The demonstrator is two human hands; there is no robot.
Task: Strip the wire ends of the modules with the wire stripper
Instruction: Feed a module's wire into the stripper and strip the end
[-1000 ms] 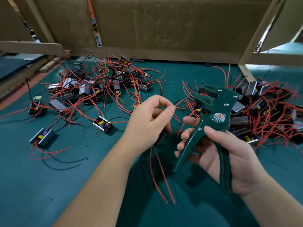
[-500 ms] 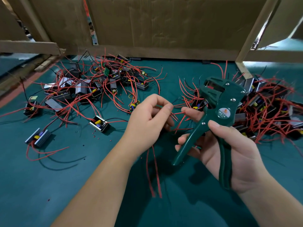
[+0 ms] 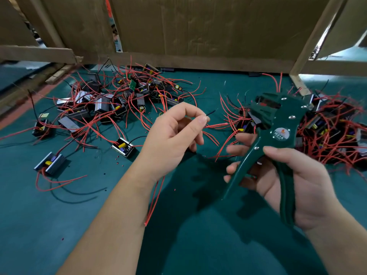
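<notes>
Two module heaps [image 3: 119, 100]; hands [image 3: 170, 139] between

One wire stripper [image 3: 277, 133]. Two hands, left hand [image 3: 168, 141] and right hand [image 3: 294, 185]. One black wire end [image 3: 211, 113] pinched. Two heaps of modules, left heap [image 3: 119, 100] and right heap [image 3: 327, 132], too knotted to count. Three stray modules [image 3: 123, 149].

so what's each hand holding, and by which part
The left hand pinches a black wire near its tip between thumb and forefinger; the right hand grips the wire stripper by its handles.
</notes>
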